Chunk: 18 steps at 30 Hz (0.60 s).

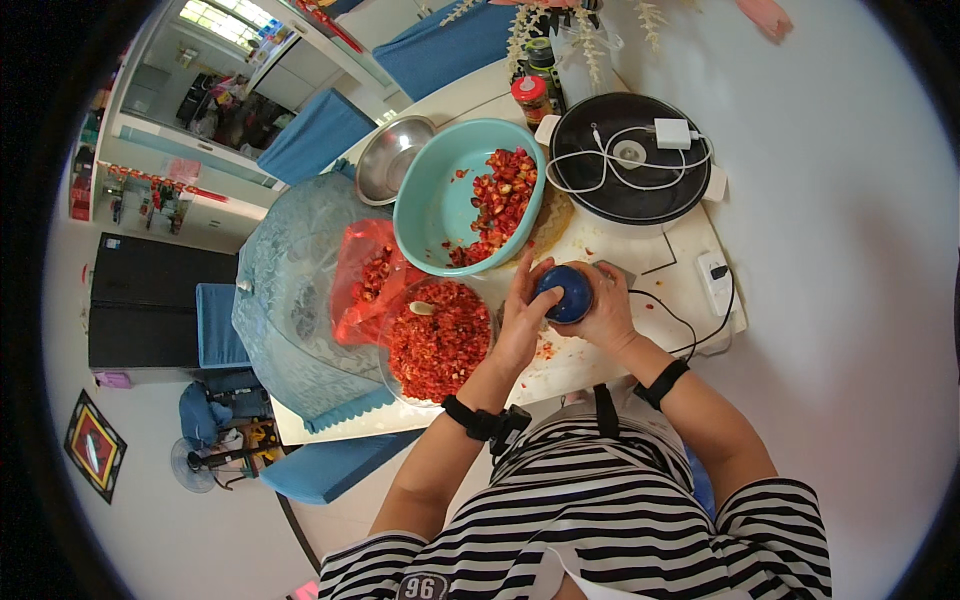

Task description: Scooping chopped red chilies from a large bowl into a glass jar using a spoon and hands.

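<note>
My left hand point(525, 315) and my right hand point(606, 307) both grip a round blue lid or cap point(567, 294) near the table's front edge. What lies beneath it is hidden by my hands. Cut red chilies point(506, 199) lie along the right side of a turquoise plastic basin point(427, 199) just beyond my hands. To the left of my left hand, a clear bowl point(495, 330) is heaped with finely chopped red chili point(442, 337), with a pale utensil point(421, 308) on top. A red plastic bag point(349, 326) with chili pieces rests beside that bowl.
A steel bowl point(386, 161) and a blue mesh food cover point(292, 277) stand left. A black-lined pot point(585, 180) holding a white charger point(673, 133) is at back right, near a red-capped jar point(531, 97). A power strip point(712, 277) and black cable point(694, 337) lie at the right.
</note>
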{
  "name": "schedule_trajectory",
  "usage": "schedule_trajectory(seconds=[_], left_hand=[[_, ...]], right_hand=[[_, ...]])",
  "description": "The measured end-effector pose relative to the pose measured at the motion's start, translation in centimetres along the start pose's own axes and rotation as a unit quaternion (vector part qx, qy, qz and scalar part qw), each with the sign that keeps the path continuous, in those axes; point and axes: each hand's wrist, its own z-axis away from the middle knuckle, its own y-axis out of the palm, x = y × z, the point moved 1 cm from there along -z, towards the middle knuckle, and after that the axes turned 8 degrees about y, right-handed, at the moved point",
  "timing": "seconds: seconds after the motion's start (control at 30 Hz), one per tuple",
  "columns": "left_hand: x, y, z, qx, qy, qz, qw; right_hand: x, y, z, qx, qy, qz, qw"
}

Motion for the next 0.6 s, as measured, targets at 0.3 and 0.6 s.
schedule_trajectory(seconds=[0.3, 0.6], left_hand=[[0.8, -0.4, -0.5, -0.013, 0.008, -0.009, 1.0], [2.1, -0.6, 0.7, -0.009, 0.065, -0.035, 0.997]], right_hand=[[-0.7, 0.5, -0.2, -0.027, -0.023, -0.007, 0.999], [0.6, -0.2, 0.2, 0.027, 0.008, 0.003, 1.0]])
